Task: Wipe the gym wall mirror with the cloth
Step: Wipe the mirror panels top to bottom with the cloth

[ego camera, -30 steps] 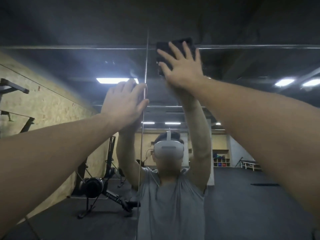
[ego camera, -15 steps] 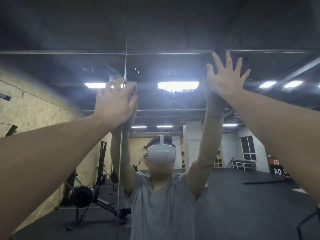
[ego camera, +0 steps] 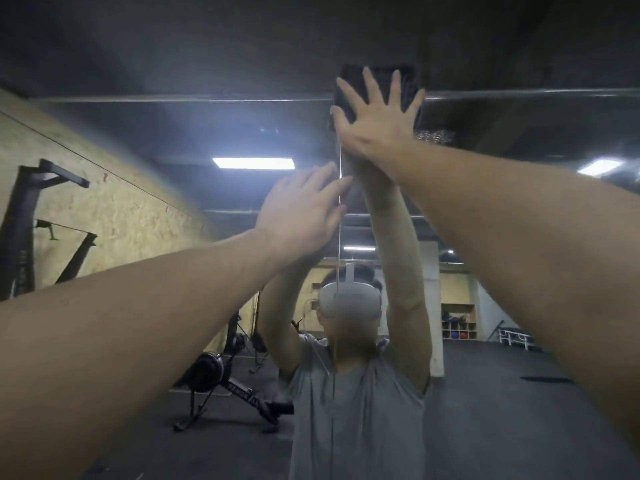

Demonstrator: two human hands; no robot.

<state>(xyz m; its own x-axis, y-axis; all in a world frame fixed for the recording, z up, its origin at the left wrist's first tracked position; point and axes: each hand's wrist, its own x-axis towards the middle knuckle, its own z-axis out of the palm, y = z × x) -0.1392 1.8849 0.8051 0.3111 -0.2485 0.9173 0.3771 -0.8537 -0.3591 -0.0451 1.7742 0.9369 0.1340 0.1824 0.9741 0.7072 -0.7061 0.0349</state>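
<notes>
Fingers spread wide and straight, the right hand (ego camera: 375,124) presses a dark cloth (ego camera: 375,85) flat against the gym wall mirror (ego camera: 502,140), high up at the glass's top edge. The cloth, roughly square, shows above and between the splayed fingers; its upper part overlaps the dark strip above the mirror, and no finger curls round it. The left hand (ego camera: 299,211) is raised lower and to the left, fingers extended and close together, its fingertips at the thin vertical seam (ego camera: 340,216) that divides two mirror panels; whether the palm rests on the glass cannot be told. It holds nothing. Both bare forearms reach up from the lower corners of the head view. In the mirror, the reflection of a person in a grey T-shirt (ego camera: 360,417) and a white headset (ego camera: 349,301) stands with both arms lifted to meet the hands. Also reflected are a rowing machine (ego camera: 225,386) on the dark floor at lower left, a chipboard wall (ego camera: 114,216) with black brackets, ceiling light panels (ego camera: 253,163), and storage cubbies (ego camera: 457,325) in the far right background.
</notes>
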